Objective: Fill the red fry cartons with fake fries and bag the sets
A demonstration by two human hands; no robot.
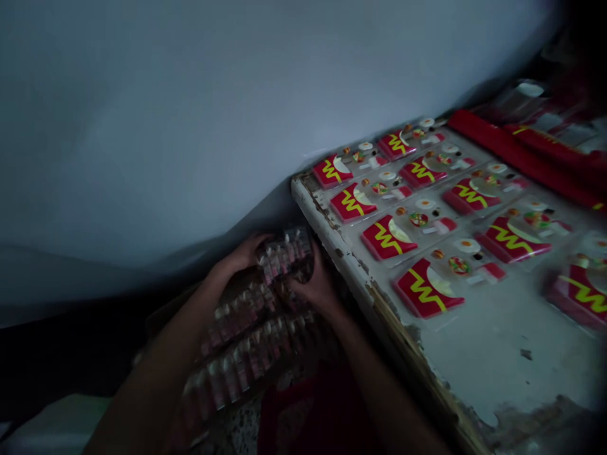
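Low beside the table, both of my hands close around a short row of clear plastic packs (pixel 285 254) with pale and pinkish contents too dim to name. My left hand (pixel 251 250) grips the row's far left side, its fingertips partly hidden. From the right, my right hand (pixel 313 285) presses on the row, with the thumb on the near side. Just below the hands, longer rows of similar packs (pixel 237 373) stand side by side, in shadow.
To the right is a worn white table (pixel 493 354) with chipped edges. Flat clear packs with red and yellow fries-box shapes (pixel 429 287) lie on it in rows. Long red pieces (pixel 512 148) lie at its back. A pale wall (pixel 190 114) rises behind; speckled floor (pixel 241 423) shows below.
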